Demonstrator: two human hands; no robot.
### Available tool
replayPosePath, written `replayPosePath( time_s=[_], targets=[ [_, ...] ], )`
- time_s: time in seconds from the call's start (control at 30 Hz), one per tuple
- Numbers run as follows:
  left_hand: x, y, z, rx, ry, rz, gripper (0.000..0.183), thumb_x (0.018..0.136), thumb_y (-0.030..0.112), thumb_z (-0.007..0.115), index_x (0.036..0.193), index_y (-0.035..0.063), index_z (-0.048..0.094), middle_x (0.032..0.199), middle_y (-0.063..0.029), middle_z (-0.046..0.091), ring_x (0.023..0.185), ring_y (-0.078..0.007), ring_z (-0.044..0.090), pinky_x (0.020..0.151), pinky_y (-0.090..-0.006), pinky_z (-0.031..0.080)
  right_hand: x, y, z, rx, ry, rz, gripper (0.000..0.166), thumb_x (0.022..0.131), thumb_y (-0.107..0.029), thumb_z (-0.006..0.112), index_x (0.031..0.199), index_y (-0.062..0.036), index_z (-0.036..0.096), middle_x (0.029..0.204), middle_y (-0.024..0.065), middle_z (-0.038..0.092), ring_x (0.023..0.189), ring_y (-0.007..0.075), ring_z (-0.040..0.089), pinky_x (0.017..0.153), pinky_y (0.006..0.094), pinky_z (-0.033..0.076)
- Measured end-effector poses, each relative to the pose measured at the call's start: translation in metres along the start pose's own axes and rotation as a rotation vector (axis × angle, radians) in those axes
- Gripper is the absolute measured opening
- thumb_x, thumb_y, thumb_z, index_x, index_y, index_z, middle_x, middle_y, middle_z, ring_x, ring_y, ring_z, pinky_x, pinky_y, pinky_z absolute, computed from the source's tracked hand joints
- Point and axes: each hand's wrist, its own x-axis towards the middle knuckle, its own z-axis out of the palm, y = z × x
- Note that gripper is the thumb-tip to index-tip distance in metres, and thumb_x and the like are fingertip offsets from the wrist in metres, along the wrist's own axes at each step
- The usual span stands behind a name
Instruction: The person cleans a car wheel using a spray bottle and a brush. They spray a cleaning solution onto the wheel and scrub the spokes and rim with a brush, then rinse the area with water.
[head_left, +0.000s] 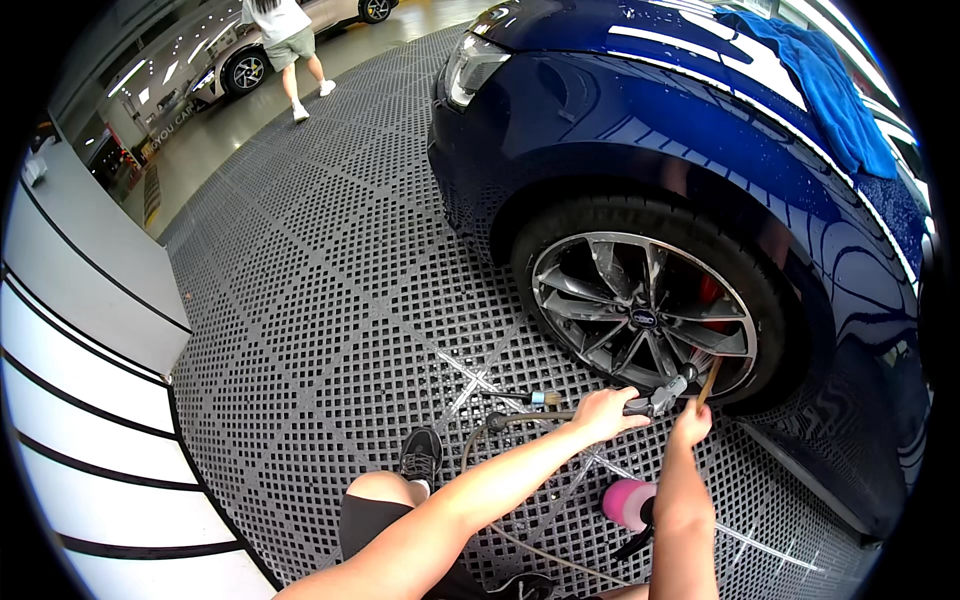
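My left hand (609, 413) grips a grey spray gun (666, 395) with a hose (532, 415) joined to it; the gun's nozzle points at the lower spokes of a car's alloy wheel (645, 319). Close beside it on the right, my right hand (691, 424) is closed on the wooden handle of a tool (709, 382), whose far end is among the spokes and hard to make out. Whitish wet streaks lie on the spokes, and a red brake caliper (707, 289) shows behind them. The tyre (776, 337) is black.
A detailing brush (546, 398) lies on the grey grating floor (337, 300). Near my right forearm is a bottle of pink liquid (628, 502). Blue towels (825, 82) lie on the dark blue car (637, 97). White cabinets (97, 420) stand left. Another person (285, 34) is at the upper left.
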Motion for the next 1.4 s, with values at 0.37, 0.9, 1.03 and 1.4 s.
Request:
replayPosePath(
  time_s=[0.37,0.9,1.03,1.4],
  targets=[
    [0.002,0.006,-0.01,-0.05,-0.04,-0.08,0.06,0.074,0.053,0.078,0.114,0.0109,0.065,0.101,-0.0126,0.072,0.094,-0.0301,0.069,0.082,-0.0386,0.053,0.017,0.006,0.004,0.258,-0.018,-0.04,0.022,0.076,-0.022,0.075,0.078,-0.0012,0.066,0.068,0.0057,0.065,0.059,0.0148,0.053,0.06,0.0341,0.047],
    [0.007,0.007,-0.002,0.047,-0.073,0.019,0.058,0.077,0.058,0.072,0.113,0.0139,0.064,0.087,-0.0107,0.072,0.085,-0.0289,0.07,0.076,-0.0407,0.054,-0.008,-0.021,-0.03,0.576,-0.432,0.666,0.027,0.088,-0.018,0.063,0.064,-0.0118,0.052,0.046,0.0012,0.042,0.035,0.015,0.036,0.035,0.0295,0.027],
    [0.014,0.013,-0.006,0.037,-0.078,0.026,0.067,0.075,0.062,0.071,0.12,0.0131,0.063,0.094,-0.0123,0.072,0.091,-0.031,0.069,0.079,-0.0408,0.054,-0.056,-0.012,-0.045,0.502,-0.309,0.724,0.026,0.091,-0.024,0.06,0.068,-0.0134,0.052,0.049,0.0005,0.045,0.036,0.0148,0.04,0.035,0.0284,0.031],
    [0.017,0.01,-0.014,-0.024,-0.055,0.038,0.058,0.074,0.058,0.074,0.111,0.0143,0.066,0.086,-0.0128,0.071,0.085,-0.0324,0.069,0.076,-0.0422,0.054,0.007,-0.077,-0.04,0.565,-0.525,0.909,0.033,0.097,-0.035,0.058,0.071,-0.0161,0.052,0.051,-0.0053,0.046,0.039,0.0095,0.042,0.035,0.023,0.033]
  ],
)
